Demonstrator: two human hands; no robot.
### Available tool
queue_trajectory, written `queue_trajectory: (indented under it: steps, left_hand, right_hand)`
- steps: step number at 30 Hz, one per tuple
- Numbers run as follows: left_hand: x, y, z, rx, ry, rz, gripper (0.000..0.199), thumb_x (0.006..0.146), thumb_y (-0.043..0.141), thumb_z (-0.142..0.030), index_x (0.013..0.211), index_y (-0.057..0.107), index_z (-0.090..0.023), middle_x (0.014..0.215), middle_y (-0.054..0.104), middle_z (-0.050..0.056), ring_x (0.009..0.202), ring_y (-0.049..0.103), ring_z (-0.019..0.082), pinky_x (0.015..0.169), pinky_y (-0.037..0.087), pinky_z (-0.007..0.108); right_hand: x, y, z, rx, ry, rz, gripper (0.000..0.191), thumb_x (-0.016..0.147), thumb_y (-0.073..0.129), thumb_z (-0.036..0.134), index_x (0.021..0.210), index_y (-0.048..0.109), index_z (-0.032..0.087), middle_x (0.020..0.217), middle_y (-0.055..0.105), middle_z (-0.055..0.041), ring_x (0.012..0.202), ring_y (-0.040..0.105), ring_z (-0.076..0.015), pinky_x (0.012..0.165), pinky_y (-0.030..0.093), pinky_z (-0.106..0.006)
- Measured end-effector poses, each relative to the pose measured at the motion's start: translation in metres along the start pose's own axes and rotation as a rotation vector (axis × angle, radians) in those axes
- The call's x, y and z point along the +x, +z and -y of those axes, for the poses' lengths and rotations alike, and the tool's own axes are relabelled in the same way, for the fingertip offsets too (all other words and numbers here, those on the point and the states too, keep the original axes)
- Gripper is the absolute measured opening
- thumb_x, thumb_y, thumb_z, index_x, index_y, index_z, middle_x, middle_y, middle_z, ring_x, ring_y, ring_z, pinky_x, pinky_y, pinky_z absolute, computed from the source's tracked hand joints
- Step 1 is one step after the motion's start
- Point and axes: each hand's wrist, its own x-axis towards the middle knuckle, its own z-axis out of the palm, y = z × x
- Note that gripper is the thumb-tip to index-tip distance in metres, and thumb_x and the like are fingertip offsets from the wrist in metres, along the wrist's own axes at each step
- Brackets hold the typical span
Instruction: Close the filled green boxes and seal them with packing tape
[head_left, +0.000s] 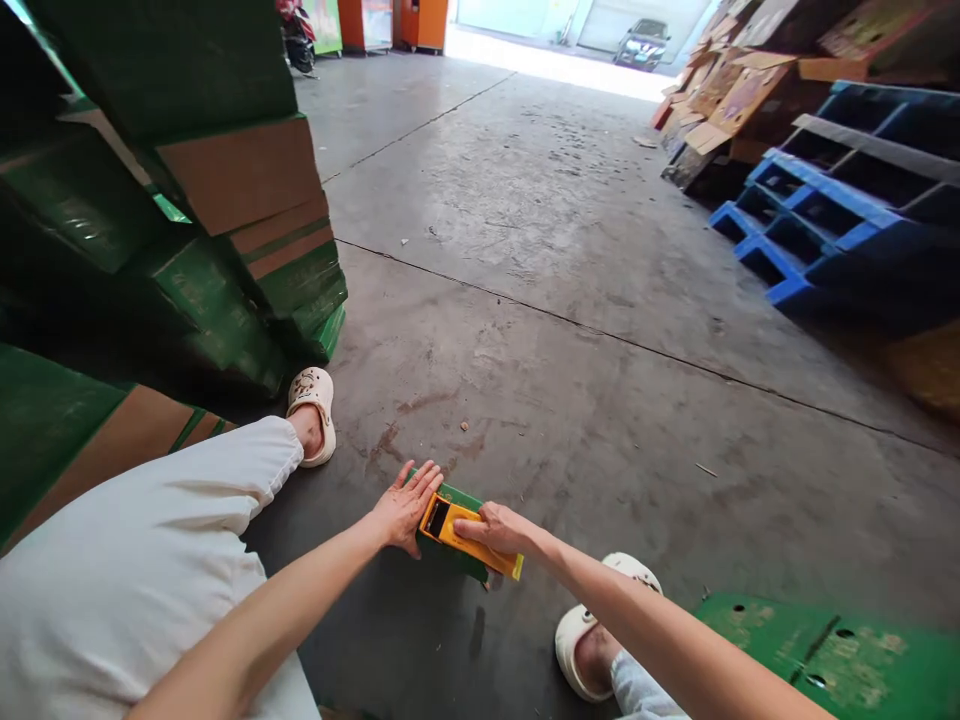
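Grey concrete floor (540,340) is stretching out toward a bright opening (525,72), with a car (643,45) standing out there, a stack of green boxes (247,200) looming on the left and blue pallets (806,215) sitting on the right. Down between two white clogs (310,383), all the action: the right hand (496,527) is gripping a yellow tool (469,547), thumb lying along the top, and that tool is sitting over a small green cardboard piece (459,494) low at the floor! The left hand (406,507) is spreading its fingers wide at the tool's dark-windowed end, clasping nothing; whether its palm is pressing the tool or only the cardboard, I can't tell. And here the risks are stacking up: those open fingers are sitting right by the tool's end, so a forward slip could be knocking or pinching them. The cardboard is looking short and narrow, so uneven pressure could be tipping it, folding it or sending it skidding. And only one hand is clearly wrapping the tool, so a loose thumb could be letting it twist off line
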Motion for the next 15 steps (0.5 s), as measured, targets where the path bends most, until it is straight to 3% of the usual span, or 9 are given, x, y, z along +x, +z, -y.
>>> queue_trajectory:
  steps: [4,7,10,15]
  left_hand:
    - [0.0,0.009,-0.008,0.017,-0.012,0.012,0.136,0.058,0.087,-0.049,0.169,0.019,-0.011,0.169,0.034,0.024,0.162,0.018,0.042,0.131,-0.012,0.054]
    - [-0.002,0.01,-0.006,0.025,0.002,-0.003,0.126,0.061,0.082,-0.05,0.167,0.026,-0.011,0.165,0.039,0.024,0.159,0.024,0.042,0.13,-0.016,0.054]
    - [-0.003,0.014,-0.004,0.036,0.003,-0.05,0.12,0.063,0.079,-0.048,0.166,0.029,-0.014,0.162,0.042,0.022,0.156,0.028,0.043,0.129,-0.018,0.057]
    - [-0.002,0.023,-0.005,0.088,0.012,-0.104,0.124,0.056,0.079,-0.041,0.165,0.026,-0.016,0.159,0.044,0.02,0.153,0.032,0.043,0.128,-0.016,0.062]
  right_hand:
    - [-0.009,0.002,0.003,0.049,0.02,0.007,0.061,0.07,0.079,0.072,0.053,0.05,0.02,0.051,0.045,0.0022,0.053,0.043,-0.0129,0.051,0.03,-0.028]
    - [-0.027,-0.006,0.001,0.081,-0.019,0.043,0.055,0.072,0.078,0.071,0.061,0.061,0.02,0.055,0.053,0.0012,0.056,0.047,-0.014,0.052,0.032,-0.027]
    - [-0.057,-0.024,-0.014,0.043,-0.014,0.076,0.05,0.076,0.074,0.07,0.073,0.069,0.021,0.064,0.061,0.0007,0.06,0.051,-0.015,0.054,0.034,-0.027]
    - [-0.095,-0.049,-0.042,-0.139,0.094,0.061,0.051,0.086,0.065,0.069,0.077,0.065,0.018,0.072,0.061,-0.0012,0.061,0.052,-0.0144,0.054,0.031,-0.027]
